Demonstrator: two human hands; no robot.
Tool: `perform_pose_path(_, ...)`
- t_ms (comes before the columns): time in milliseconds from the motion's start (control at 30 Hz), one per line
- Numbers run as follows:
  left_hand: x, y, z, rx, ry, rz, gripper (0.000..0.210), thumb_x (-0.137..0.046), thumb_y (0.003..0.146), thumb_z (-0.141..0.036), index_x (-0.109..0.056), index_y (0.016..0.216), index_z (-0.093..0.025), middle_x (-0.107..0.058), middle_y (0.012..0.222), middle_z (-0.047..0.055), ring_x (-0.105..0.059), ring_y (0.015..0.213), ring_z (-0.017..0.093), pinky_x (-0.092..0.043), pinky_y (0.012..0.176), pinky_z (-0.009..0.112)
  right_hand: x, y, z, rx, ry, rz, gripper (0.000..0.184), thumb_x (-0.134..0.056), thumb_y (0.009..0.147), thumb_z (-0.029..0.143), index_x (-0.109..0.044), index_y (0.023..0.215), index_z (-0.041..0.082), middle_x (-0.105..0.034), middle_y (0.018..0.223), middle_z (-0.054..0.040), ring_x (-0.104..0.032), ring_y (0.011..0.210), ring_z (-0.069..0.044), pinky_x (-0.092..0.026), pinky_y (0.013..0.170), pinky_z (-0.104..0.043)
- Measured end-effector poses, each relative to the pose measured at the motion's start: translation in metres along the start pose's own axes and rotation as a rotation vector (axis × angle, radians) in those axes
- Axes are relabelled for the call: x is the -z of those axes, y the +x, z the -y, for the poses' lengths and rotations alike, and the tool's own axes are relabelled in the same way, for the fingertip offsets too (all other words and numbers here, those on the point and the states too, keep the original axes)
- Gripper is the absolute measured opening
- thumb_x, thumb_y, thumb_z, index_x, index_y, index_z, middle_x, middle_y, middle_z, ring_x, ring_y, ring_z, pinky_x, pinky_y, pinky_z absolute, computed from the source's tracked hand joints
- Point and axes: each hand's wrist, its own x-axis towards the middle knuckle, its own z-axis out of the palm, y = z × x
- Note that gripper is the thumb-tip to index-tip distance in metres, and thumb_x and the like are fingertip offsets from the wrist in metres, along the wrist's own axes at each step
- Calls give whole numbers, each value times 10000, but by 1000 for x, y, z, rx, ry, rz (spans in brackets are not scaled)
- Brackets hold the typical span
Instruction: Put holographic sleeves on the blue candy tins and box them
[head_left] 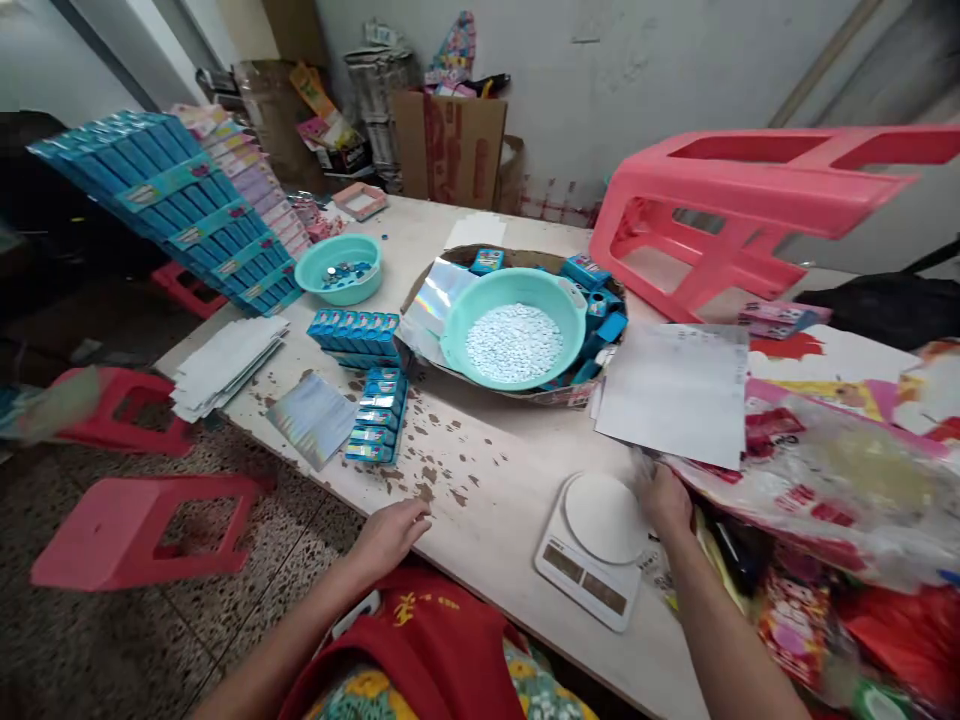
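My left hand (397, 532) rests at the table's front edge, its fingers loosely bent and slightly apart, with nothing in them. Just right of a white kitchen scale (581, 590) is my right hand (666, 502), beside the scale's round plate (606, 517). Its fingers are smeared by motion, so whether they hold anything does not show. Behind the scale, a turquoise basin (455, 350) of small pale pieces sits in a cardboard tray (574, 397) among blue boxes. White paper sheets (675, 395) lie beyond my right hand.
Blue display packs (379, 415) stand left of centre, near a silvery sheet (313, 420) and a paper stack (225, 365). A smaller basin (341, 290) and tall blue stacks (187, 210) are behind. Pink stool (720, 195) and plastic packaging (840, 480) crowd the right side.
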Motion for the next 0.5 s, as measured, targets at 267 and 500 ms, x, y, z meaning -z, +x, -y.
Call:
perform_pose_path(267,46,2,62,161,-249,-405,333,-412,856,-459,-587,989,-208,-647,1010,48,-579,943,191,-433,829,286,-8,-62,36,149,105,-366,527,-425,800,429,-577,1123,42,-547,1174,-228,-481,1119,-331,-351,944,-449)
perform_pose_path(500,93,70,154,398,-763,-627,581,-297,866,-566,-451,1256,-165,-491,1319,124,-456,1211,226,-435,910,327,-65,-158,217,290,666,66,537,-426,839,527,-498,1242,180,-517,1264,-133,-499,1119,-264,-413,922,-445)
